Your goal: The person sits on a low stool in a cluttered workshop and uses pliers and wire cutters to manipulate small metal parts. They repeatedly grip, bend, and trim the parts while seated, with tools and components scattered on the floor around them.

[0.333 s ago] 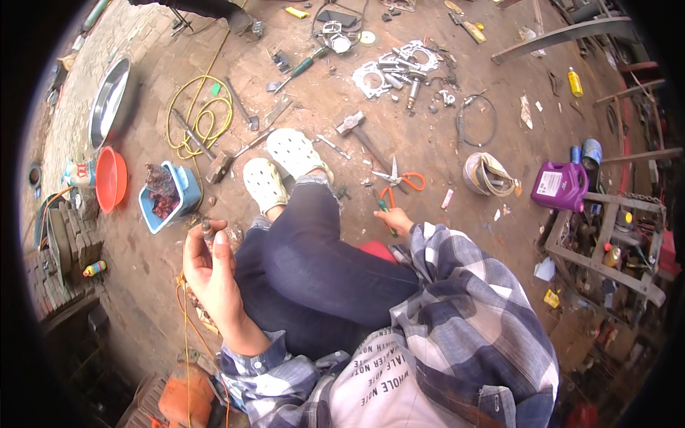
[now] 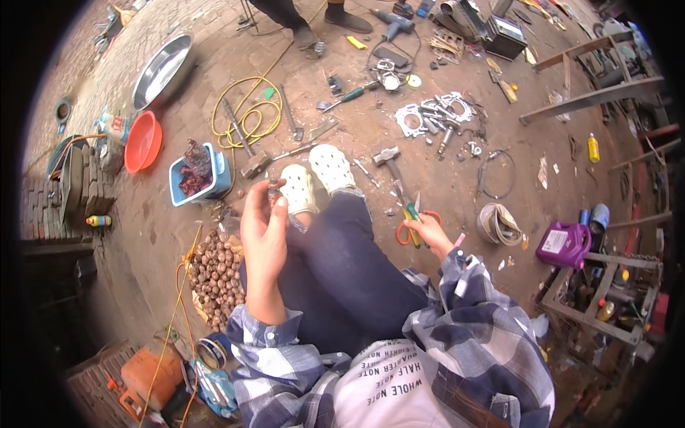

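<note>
My left hand (image 2: 265,232) is raised over my left thigh, its thumb and fingers pinching a small brown walnut-like piece (image 2: 273,191). On the ground beside that thigh lies a heap of walnuts (image 2: 216,274). To the right of my knees, my right hand (image 2: 432,233) is closed around a hand tool with a green and yellow handle (image 2: 412,211); its working end cannot be made out. Scissors with orange handles (image 2: 402,234) lie just under this tool, partly covered by it. A hammer (image 2: 389,162) rests beyond them.
A blue basin (image 2: 214,187) with dark reddish scraps, a red bowl (image 2: 143,143) and a yellow hose (image 2: 246,107) are to the left. Metal engine parts (image 2: 435,118) lie ahead. Another person's feet (image 2: 307,39) stand at the far side. A purple jug (image 2: 564,244) is at right.
My view has shifted, bringing the walnut heap and another person's feet into sight. My right hand with the tool has moved forward over the scissors. My left hand keeps its pinch.
</note>
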### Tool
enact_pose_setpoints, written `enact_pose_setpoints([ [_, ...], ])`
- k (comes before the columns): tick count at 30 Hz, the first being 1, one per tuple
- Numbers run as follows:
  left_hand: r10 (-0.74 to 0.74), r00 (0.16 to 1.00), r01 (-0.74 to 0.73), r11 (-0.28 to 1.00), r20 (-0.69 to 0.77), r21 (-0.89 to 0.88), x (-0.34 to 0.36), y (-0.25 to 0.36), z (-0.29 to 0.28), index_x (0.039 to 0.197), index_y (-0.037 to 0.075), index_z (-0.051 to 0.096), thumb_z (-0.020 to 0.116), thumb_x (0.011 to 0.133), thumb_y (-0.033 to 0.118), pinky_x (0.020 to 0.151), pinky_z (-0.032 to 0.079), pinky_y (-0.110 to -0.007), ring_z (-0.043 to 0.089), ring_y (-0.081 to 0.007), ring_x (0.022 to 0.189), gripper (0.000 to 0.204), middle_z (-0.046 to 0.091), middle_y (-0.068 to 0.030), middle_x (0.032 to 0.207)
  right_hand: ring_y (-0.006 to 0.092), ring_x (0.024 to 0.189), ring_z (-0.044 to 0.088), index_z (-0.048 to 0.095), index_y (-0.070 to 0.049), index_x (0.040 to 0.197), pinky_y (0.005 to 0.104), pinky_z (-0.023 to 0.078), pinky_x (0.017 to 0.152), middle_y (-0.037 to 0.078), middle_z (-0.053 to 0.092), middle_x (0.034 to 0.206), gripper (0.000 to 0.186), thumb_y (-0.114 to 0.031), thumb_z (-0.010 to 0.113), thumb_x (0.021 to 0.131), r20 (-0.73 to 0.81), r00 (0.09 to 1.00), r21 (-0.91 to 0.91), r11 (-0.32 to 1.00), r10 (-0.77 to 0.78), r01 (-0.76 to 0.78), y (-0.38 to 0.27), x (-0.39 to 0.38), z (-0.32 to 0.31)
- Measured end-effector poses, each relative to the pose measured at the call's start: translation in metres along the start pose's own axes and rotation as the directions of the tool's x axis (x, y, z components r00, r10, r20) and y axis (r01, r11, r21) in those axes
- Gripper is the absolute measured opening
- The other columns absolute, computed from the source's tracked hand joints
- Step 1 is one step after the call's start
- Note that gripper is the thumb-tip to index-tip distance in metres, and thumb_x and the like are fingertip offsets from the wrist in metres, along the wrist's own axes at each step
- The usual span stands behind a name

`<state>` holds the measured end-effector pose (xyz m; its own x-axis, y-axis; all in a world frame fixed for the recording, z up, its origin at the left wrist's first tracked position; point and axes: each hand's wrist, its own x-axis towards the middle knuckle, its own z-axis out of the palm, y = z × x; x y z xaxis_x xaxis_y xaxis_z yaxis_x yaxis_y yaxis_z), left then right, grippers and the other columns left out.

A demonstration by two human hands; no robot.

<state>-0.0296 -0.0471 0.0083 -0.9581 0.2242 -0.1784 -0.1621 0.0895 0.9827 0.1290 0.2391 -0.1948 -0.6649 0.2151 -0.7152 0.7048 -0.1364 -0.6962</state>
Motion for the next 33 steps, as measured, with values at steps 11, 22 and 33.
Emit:
enact_pose_setpoints([
  [11, 0.28, 0.947, -0.278, 0.96, -0.155, 0.033, 0.016, -0.029, 0.007, 0.125, -0.002, 0.049, 0.053, 0.097, 0.012, 0.063, 0.041, -0.022, 0.049, -0.0074, 0.073, 0.032, 0.056, -0.0043, 0.097, 0.0042, 0.076, 0.048, 0.065, -0.004, 0.096, 0.0231, 0.039, 0.07, -0.006, 0.054, 0.083, 0.019, -0.021, 0.068, 0.088, 0.252, 0.865, -0.051, 0.887, -0.434, 0.46, -0.189, -0.089, 0.031],
  [22, 0.457, 0.788, -0.486, 0.873, -0.412, 0.038, 0.007, -0.006, 0.004, 0.103, 0.0, 0.056, 0.066, 0.082, 0.002, 0.079, 0.048, -0.032, 0.061, -0.0209, 0.086, 0.023, 0.062, -0.0098, 0.095, 0.0023, 0.059, 0.047, 0.067, -0.007, 0.095, 0.0201, 0.035, 0.052, -0.007, 0.057, 0.073, 0.024, -0.029, 0.069, 0.087, 0.536, 0.783, -0.3, 0.795, -0.316, 0.527, -0.266, -0.113, 0.103],
  [33, 0.493, 0.716, -0.513, 0.851, -0.494, 0.106, -0.007, -0.001, -0.035, 0.102, -0.001, 0.059, 0.067, 0.082, -0.001, 0.081, 0.048, -0.031, 0.061, -0.0196, 0.089, 0.022, 0.062, -0.0094, 0.095, 0.01, 0.091, 0.058, 0.07, -0.001, 0.103, 0.0264, 0.043, 0.085, 0.002, 0.066, 0.093, 0.026, -0.023, 0.068, 0.089, 0.707, 0.635, -0.231, 0.746, -0.312, 0.625, -0.262, -0.12, 0.137],
])
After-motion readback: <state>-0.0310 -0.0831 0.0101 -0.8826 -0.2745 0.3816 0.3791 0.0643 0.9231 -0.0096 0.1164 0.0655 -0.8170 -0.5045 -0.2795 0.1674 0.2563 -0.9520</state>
